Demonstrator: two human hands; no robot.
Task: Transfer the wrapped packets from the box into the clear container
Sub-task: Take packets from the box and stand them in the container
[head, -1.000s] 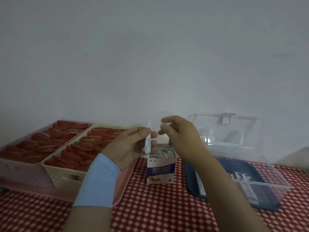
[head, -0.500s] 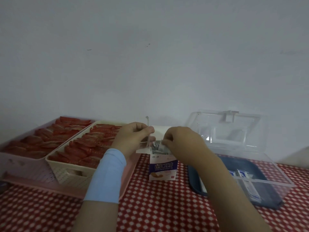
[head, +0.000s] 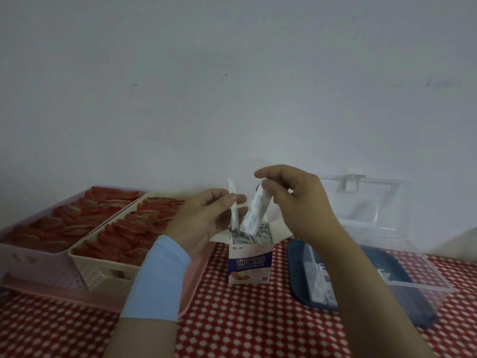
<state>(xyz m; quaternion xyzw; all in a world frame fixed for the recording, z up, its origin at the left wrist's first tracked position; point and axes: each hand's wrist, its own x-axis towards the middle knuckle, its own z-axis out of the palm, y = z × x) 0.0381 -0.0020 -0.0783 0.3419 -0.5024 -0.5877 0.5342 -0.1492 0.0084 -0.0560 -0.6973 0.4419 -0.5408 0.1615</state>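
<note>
The counter (head: pixel 232 319), covered in red checked cloth, carries the clear container (head: pixel 426 267) at the right, with its lid (head: pixel 361 202) swung open and upright. A few wrapped packets (head: pixel 320 288) lie inside it.

The box (head: pixel 249 267) stands upright at centre, just beside the container, with its flaps open. It holds many packets on edge (head: pixel 260 235).

The left hand (head: pixel 204 218) hovers over the box's left side, its grip closed on a thin white packet (head: pixel 233 202) held upright.

The right hand (head: pixel 302 200) is above the box. Its grip pinches the top of a second packet (head: pixel 254 213), whose lower end is at the box mouth.

Judged step: extraction of a packet.

- Lift straight up until the lower end clears the neighbouring packets, so none are dragged out.
- The box looks light, so steady it if it starts to tip.
- Carry the packet right, over the container's near wall, and lay it flat beside those already inside.
</note>
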